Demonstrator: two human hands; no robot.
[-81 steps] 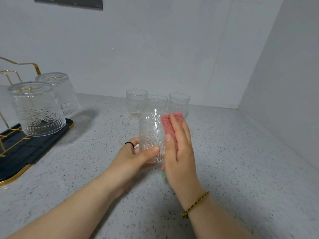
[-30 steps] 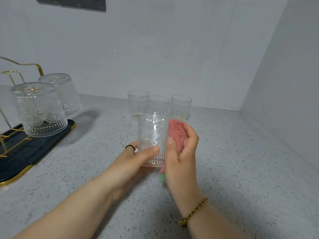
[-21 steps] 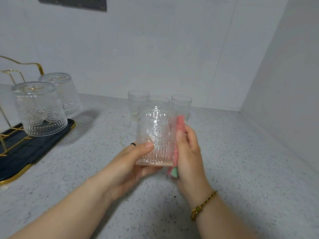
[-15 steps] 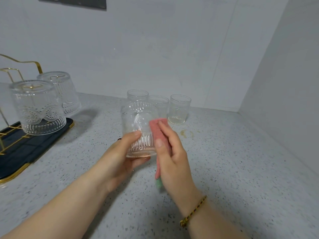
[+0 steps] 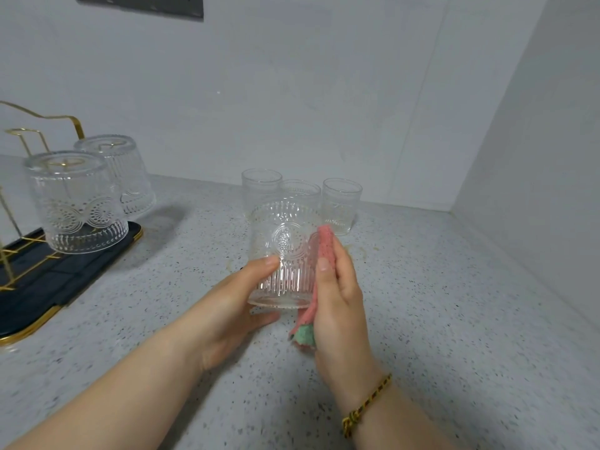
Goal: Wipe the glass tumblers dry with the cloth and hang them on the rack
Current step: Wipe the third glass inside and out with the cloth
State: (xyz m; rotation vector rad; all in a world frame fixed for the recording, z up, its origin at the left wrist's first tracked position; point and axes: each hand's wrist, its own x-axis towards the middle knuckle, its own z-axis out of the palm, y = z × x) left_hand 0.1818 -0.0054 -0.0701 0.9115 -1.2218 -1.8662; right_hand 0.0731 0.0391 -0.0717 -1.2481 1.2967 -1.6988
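An embossed glass tumbler point(image 5: 283, 251) is held above the counter, base towards me. My left hand point(image 5: 227, 303) grips its left side with thumb on the front and fingers under the base. My right hand point(image 5: 337, 297) holds a pink cloth point(image 5: 324, 245) with a green corner point(image 5: 305, 334) flat against the tumbler's right side. Behind stand three upright tumblers point(image 5: 261, 186) point(image 5: 300, 190) point(image 5: 341, 203). Two tumblers point(image 5: 76, 203) point(image 5: 120, 170) hang upside down on the gold rack point(image 5: 39, 131) at the left.
The rack stands on a dark tray with a gold rim point(image 5: 29, 326) at the left edge. The speckled counter point(image 5: 438, 303) ends at a white back wall and a side wall on the right. A dark panel point(image 5: 146, 3) is on the wall above.
The tumbler has been turned and shifted in my hands, left and then back towards the middle. The cloth has slid along the tumbler's right side, and my right fingers lie straighter on it.
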